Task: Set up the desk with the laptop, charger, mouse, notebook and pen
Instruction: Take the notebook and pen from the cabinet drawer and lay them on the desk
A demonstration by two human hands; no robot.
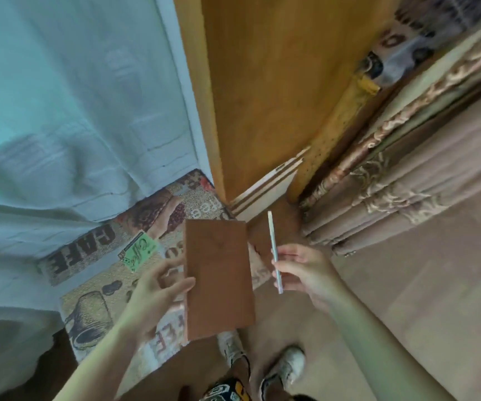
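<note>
Nearest, at the bottom edge: two pale sneakers (262,363) on a tan floor (407,314); the person stands.

Left hand (158,296): grip closed on the left long edge of a flat brown rectangular notebook (219,276), thumb on the cover, fingers presumably behind and hidden. The notebook is held in the air, cover to the camera, long axis running away from the person.

Right hand (303,270): grip pinching a slim pale blue-white pen (274,250) partway along its shaft; the pen stands nearly upright just beside the notebook's right edge, not touching it.

Below and behind the left hand: a bench under a coffee-themed printed cloth (94,293), lettered "CAFE". The notebook hangs over its near right corner, apart from the surface.

Further: a pale blue-white fabric sheet (74,111) lying across the far part of the bench; an orange wooden panel (262,96); beige patterned curtains (407,169) at the right.

Step in hand, as judged: carrying notebook and pen to their place. To do it well, lower the notebook flat on bare cloth, square to the bench edge, then lay the pen alongside or on the cover so it cannot roll. Laptop, charger and mouse are not in view.
</note>
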